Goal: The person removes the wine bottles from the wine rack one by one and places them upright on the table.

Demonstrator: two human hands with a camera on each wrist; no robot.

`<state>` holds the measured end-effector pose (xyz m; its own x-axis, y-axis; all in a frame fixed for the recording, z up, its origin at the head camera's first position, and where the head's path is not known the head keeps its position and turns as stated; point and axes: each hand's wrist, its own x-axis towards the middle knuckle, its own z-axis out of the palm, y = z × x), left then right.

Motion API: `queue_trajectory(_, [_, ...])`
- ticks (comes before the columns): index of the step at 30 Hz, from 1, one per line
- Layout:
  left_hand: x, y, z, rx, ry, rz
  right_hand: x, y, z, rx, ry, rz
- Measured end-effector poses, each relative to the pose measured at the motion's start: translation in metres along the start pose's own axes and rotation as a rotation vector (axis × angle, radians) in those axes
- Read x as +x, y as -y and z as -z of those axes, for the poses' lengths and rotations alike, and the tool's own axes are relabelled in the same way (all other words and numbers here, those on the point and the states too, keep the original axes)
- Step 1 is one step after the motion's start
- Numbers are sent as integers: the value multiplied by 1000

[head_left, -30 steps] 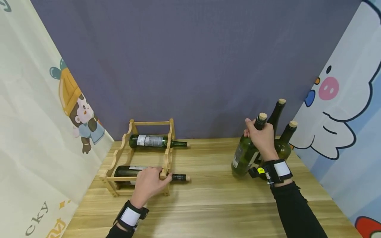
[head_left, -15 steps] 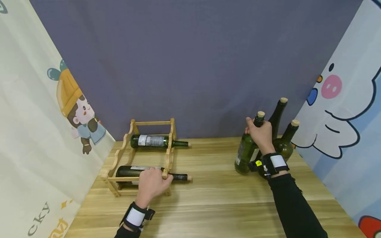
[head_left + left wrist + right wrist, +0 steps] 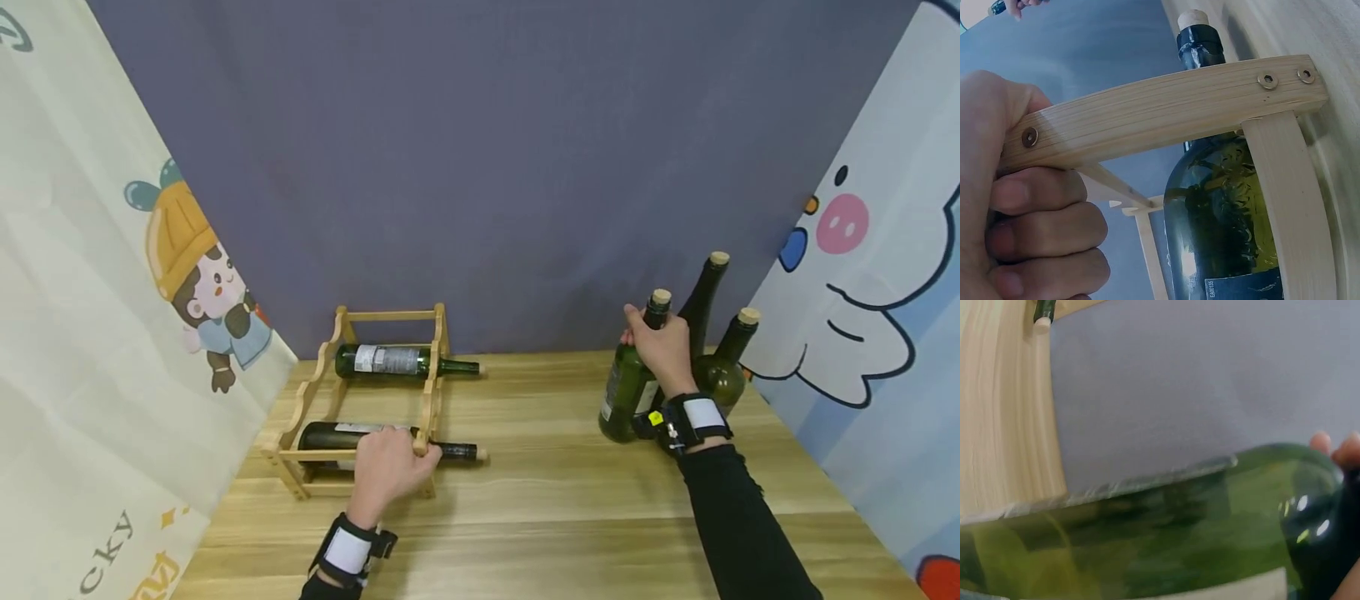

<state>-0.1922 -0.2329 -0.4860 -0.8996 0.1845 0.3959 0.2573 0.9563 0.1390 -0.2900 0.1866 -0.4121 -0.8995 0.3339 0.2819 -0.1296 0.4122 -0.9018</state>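
My left hand (image 3: 390, 468) grips the near right corner of a wooden wine rack (image 3: 303, 398); in the left wrist view its fingers (image 3: 1047, 230) curl under the rack's end bar (image 3: 1166, 106). Two corked wine bottles lie in the rack, necks to the right: a green one (image 3: 386, 360) at the back and a dark one (image 3: 318, 435) in front, partly behind my left hand. At the right, my right hand (image 3: 663, 352) holds an upright green wine bottle (image 3: 622, 396) by its neck. The right wrist view shows that bottle's body (image 3: 1166, 531) and label close up.
Two more corked bottles, a tall dark one (image 3: 701, 300) and a round-shouldered green one (image 3: 723, 371), stand just behind and right of my right hand. A grey-blue cloth (image 3: 510, 167) hangs behind the wooden table (image 3: 525, 500). Printed curtains flank both sides.
The bottle in my right hand has shifted slightly away from me, towards the other standing bottles, and stands more upright. My left hand stays on the rack. The head view moves a little.
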Motion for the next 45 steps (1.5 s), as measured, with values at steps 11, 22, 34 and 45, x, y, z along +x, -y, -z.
queue_trajectory(11, [6, -2, -2, -8, -38, -28, 1, -5, 15, -58, 109, 10])
queue_trajectory(22, [1, -2, -5, -4, 92, 41, -1, -5, 27, -29, 259, 66])
queue_trajectory(34, [0, -2, -1, 10, 63, 38, -29, 7, 46, -65, 201, 190])
queue_trajectory(45, [0, -1, 1, -6, -4, 14, -53, 35, 49, -158, 188, 319])
